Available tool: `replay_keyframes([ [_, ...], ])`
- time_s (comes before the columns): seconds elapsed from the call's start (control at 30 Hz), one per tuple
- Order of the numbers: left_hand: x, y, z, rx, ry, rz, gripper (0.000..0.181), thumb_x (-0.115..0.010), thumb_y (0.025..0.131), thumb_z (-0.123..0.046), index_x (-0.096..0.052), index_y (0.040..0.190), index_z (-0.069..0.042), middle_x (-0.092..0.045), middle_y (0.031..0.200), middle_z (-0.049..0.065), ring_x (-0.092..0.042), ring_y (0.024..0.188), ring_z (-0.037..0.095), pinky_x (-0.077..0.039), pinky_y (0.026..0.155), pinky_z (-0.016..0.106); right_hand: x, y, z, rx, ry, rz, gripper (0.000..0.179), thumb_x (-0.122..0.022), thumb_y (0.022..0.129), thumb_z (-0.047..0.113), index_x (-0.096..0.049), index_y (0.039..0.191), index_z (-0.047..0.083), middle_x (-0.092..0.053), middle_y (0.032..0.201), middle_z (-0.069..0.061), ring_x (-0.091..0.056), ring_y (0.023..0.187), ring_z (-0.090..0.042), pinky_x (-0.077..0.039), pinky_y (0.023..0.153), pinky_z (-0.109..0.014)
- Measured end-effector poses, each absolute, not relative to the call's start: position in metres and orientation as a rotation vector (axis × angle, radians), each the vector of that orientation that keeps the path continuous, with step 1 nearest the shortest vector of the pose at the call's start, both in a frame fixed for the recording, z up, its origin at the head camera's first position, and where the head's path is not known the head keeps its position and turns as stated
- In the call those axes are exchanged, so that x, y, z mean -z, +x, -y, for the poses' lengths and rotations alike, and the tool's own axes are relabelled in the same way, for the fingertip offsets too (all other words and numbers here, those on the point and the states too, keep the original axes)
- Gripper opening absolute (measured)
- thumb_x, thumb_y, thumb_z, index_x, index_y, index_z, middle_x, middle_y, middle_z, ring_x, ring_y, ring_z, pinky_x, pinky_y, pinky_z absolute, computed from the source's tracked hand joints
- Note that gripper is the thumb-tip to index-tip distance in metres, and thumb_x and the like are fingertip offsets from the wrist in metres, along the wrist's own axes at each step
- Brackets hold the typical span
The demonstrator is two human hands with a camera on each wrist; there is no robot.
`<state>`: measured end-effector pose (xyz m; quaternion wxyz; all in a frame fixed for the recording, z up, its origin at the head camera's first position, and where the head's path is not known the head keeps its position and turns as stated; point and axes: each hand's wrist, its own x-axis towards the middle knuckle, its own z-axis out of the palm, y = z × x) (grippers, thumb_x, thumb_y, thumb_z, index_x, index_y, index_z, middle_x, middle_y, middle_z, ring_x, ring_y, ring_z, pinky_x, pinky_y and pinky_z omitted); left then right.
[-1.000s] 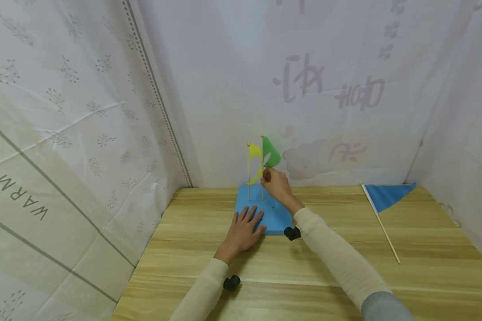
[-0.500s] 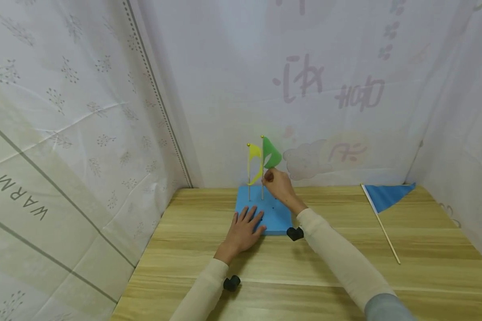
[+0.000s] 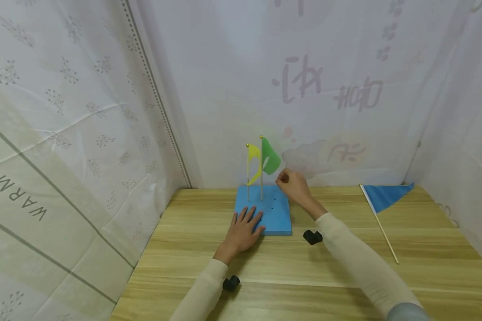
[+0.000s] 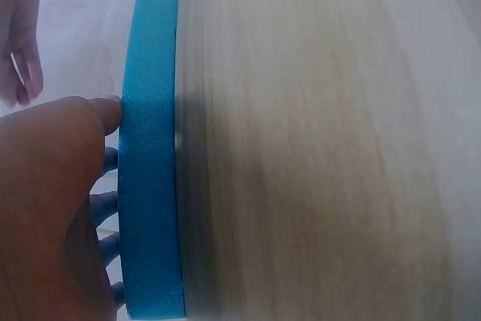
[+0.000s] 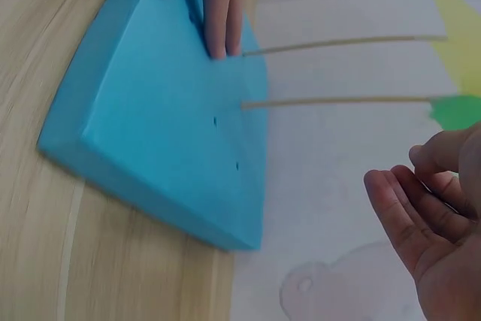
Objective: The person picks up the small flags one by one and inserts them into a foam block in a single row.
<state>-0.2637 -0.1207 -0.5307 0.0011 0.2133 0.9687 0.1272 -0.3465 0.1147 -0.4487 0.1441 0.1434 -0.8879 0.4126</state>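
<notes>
A blue foam block (image 3: pixel 279 220) lies on the wooden table. My left hand (image 3: pixel 243 234) rests on its near left part with spread, straight fingers; the left wrist view shows the thumb (image 4: pixel 107 114) at the block's edge. A yellow flag (image 3: pixel 254 152) and a green flag (image 3: pixel 271 162) stand upright on thin sticks in the block. To the right of the green flag, my right hand (image 3: pixel 297 187) hovers apart from its stick (image 5: pixel 338 101). The right hand's fingers are loosely bent and hold nothing. Small holes (image 5: pixel 237 165) show in the block's top.
A blue triangular flag (image 3: pixel 385 196) on a stick lies on the right side of the table (image 3: pixel 273 276). Printed cloth (image 3: pixel 233 89) hangs behind the table and along both sides. A black wrist camera (image 3: pixel 312 237) sits by the right sleeve.
My right hand has let go of the green flag's stick and moved to the right. The green flag stands by itself. My left hand stays on the block.
</notes>
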Motion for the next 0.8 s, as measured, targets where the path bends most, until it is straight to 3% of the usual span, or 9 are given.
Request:
replay_keyframes([
  [0.17,0.529,-0.263,0.121,-0.417,0.677,-3.029,0.061,-0.045,0.113,-0.051,-0.039,0.167,-0.023,-0.027,0.178,0.007,-0.019,0.166,0.037,-0.016,0.132,0.066,0.449,-0.339,-0.14,-1.174,0.406,2.554,0.01,-0.07,0.102,0.013,-0.072,0.103,0.004,-0.077,0.099,-0.015,-0.075,0.091,-0.029,-0.062,0.082,-0.047],
  [0.37,0.531,-0.264,0.122,-0.421,0.682,-3.03,0.061,-0.046,0.113,-0.05,-0.039,0.167,-0.023,-0.028,0.177,0.008,-0.019,0.166,0.038,-0.016,0.132,0.067,0.448,-0.33,-0.177,-1.162,0.391,2.537,0.01,-0.068,0.104,0.012,-0.072,0.105,0.003,-0.077,0.097,-0.016,-0.075,0.08,-0.026,-0.061,0.07,-0.039],
  [0.8,0.531,-0.263,0.121,-0.436,0.69,-3.041,0.061,-0.047,0.113,-0.05,-0.041,0.167,-0.021,-0.029,0.177,0.008,-0.021,0.165,0.039,-0.017,0.132,0.067,0.455,-0.304,-0.257,-1.092,0.23,2.564,0.016,-0.063,0.108,0.017,-0.07,0.109,0.002,-0.076,0.096,-0.018,-0.073,0.081,-0.025,-0.055,0.063,-0.028],
])
